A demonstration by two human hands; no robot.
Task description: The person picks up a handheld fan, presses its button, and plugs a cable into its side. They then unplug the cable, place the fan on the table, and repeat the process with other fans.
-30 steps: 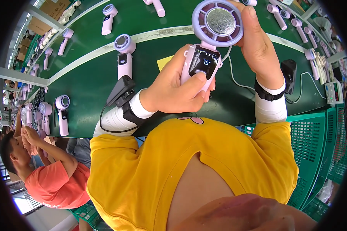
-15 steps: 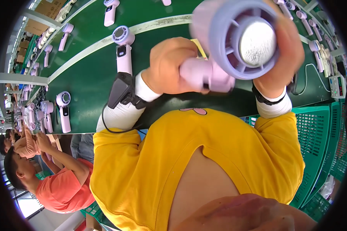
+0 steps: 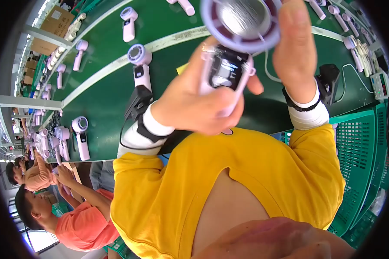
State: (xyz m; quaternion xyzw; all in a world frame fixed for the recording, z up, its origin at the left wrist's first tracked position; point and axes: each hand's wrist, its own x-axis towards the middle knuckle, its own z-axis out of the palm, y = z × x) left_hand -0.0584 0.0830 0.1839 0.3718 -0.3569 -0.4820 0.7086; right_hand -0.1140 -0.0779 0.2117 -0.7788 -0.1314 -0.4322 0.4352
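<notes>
A pale purple handheld fan [image 3: 205, 16] is raised in front of me, its round silver-centred head toward me. Its handle carries a black panel with a lit display. My left hand [image 3: 199, 97] is closed round that handle, thumb across the front below the panel. At the right edge of the fan's head is my right hand [image 3: 296, 54], thumb pointing up along the ring; its other fingers are mostly hidden and a little blurred. Left of my left hand, another purple fan [image 3: 140, 62] lies on the green table [image 3: 103, 82]. A bit of yellow [image 3: 182, 69] shows behind my left hand.
More fans [image 3: 80, 134] lie along the left and far table. A white strip [image 3: 168, 39] crosses the tabletop. At right are a small meter box [image 3: 381, 85], a pale cable [image 3: 344, 82] and green crates [image 3: 354, 172]. A co-worker in an orange shirt [image 3: 84, 226] sits at left.
The fan has turned: its handle's panel now faces me, and its head moved up and left. My left hand rotated with the handle; my right hand shifted slightly left and straightened its thumb.
</notes>
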